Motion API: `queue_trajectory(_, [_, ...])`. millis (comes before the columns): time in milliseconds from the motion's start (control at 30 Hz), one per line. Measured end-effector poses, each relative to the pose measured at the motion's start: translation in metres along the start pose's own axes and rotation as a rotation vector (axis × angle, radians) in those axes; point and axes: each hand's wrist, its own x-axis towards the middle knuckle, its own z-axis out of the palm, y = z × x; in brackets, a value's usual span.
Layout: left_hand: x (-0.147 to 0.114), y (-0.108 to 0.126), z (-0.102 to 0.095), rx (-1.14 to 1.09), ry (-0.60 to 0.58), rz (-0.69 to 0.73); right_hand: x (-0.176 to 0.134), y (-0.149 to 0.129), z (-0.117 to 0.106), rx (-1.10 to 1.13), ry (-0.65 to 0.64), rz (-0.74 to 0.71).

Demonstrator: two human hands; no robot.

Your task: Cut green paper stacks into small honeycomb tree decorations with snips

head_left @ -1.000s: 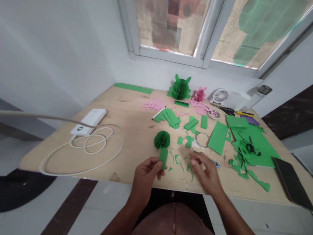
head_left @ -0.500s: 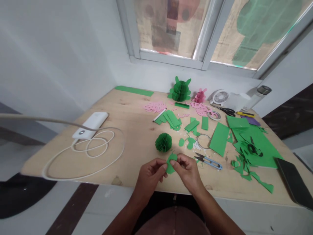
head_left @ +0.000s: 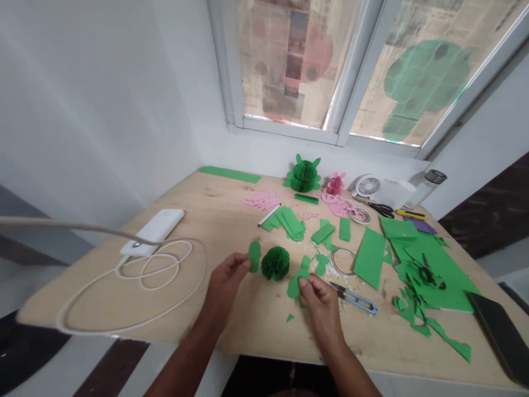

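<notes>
Pinched in my left hand (head_left: 231,274) is a rounded green paper cutout (head_left: 254,256), held just left of a dark green honeycomb paper ball (head_left: 275,263). On the other side of the ball, my right hand (head_left: 320,298) grips a second green paper piece (head_left: 298,283) between thumb and fingers. A small green scrap (head_left: 290,318) lies below it on the table. Blue thread snips (head_left: 354,298) rest to the right of my right hand. More rounded green cutouts (head_left: 321,264) lie just beyond that hand.
Green paper sheets (head_left: 448,275) and a dark phone (head_left: 498,331) lie at the right. Pink scraps (head_left: 262,201), a green paper figure (head_left: 305,175), a pink one (head_left: 334,184), a small fan (head_left: 367,186) and black scissors (head_left: 380,208) stand or lie farther back. A power bank (head_left: 155,231) with looped cable is left.
My hands were together over one green piece in front of the ball. They have moved apart, each with a green piece, and the view has tilted up. A small scrap now shows on the table.
</notes>
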Motion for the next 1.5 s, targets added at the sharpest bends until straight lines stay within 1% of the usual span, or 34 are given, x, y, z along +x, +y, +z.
queue_trajectory(67, [0.018, -0.003, 0.007, -0.109, 0.015, -0.006, 0.001, -0.001, 0.0, 0.005, 0.021, -0.022])
queue_trajectory(133, [0.029, -0.006, 0.016, -0.201, 0.002, -0.084, 0.003, -0.002, 0.003, 0.029, 0.026, -0.016])
queue_trajectory(200, [0.032, -0.011, 0.024, -0.26, -0.016, -0.166, 0.005, -0.001, 0.007, 0.079, 0.026, 0.016])
queue_trajectory(267, [0.027, -0.016, 0.028, -0.255, -0.013, -0.185, 0.008, 0.0, 0.012, 0.155, 0.012, 0.053])
queue_trajectory(367, [0.01, -0.022, 0.026, -0.197, 0.021, -0.174, 0.013, 0.002, 0.018, 0.263, -0.014, 0.103])
queue_trajectory(500, [-0.018, -0.023, 0.021, -0.185, 0.101, -0.173, 0.02, 0.001, 0.021, 0.313, 0.0, 0.161])
queue_trajectory(567, [-0.027, -0.023, 0.019, -0.171, 0.119, -0.171, 0.023, 0.001, 0.021, 0.324, 0.006, 0.188])
queue_trajectory(667, [-0.032, -0.026, 0.017, -0.164, 0.121, -0.169, 0.026, 0.002, 0.02, 0.362, 0.017, 0.199])
queue_trajectory(767, [-0.03, -0.029, 0.011, -0.145, 0.134, -0.147, 0.028, 0.005, 0.016, 0.364, 0.052, 0.2])
queue_trajectory(833, [-0.026, -0.03, 0.005, -0.099, 0.144, -0.111, 0.029, 0.007, 0.013, 0.336, 0.087, 0.189])
queue_trajectory(900, [-0.019, -0.028, -0.003, 0.003, 0.147, -0.061, 0.03, 0.009, 0.01, 0.306, 0.126, 0.158])
queue_trajectory(933, [-0.015, -0.027, -0.007, 0.087, 0.154, -0.032, 0.03, 0.01, 0.008, 0.29, 0.14, 0.141])
queue_trajectory(1000, [-0.007, -0.025, -0.018, 0.349, 0.166, 0.047, 0.029, 0.01, 0.005, 0.257, 0.157, 0.113])
queue_trajectory(1067, [0.0, -0.024, -0.027, 0.626, 0.131, 0.117, 0.027, 0.008, 0.002, 0.223, 0.162, 0.099])
queue_trajectory(1133, [0.004, -0.022, -0.035, 0.804, 0.051, 0.165, 0.024, 0.006, 0.0, 0.202, 0.167, 0.09])
queue_trajectory(1200, [0.003, -0.019, -0.038, 0.883, 0.059, 0.211, 0.022, 0.004, -0.002, 0.195, 0.177, 0.082])
queue_trajectory(1267, [0.002, -0.012, -0.037, 0.853, 0.067, 0.262, 0.021, 0.002, -0.004, 0.189, 0.189, 0.077])
queue_trajectory(1300, [0.001, -0.008, -0.036, 0.799, 0.015, 0.283, 0.02, 0.001, -0.005, 0.184, 0.197, 0.074])
queue_trajectory(1400, [0.004, 0.007, -0.028, 0.615, -0.309, 0.298, 0.018, 0.001, -0.006, 0.176, 0.2, 0.075])
queue_trajectory(1467, [0.009, 0.013, -0.021, 0.561, -0.487, 0.288, 0.016, 0.002, -0.005, 0.192, 0.191, 0.092])
queue_trajectory(1500, [0.011, 0.015, -0.018, 0.557, -0.549, 0.28, 0.015, 0.003, -0.005, 0.209, 0.181, 0.108])
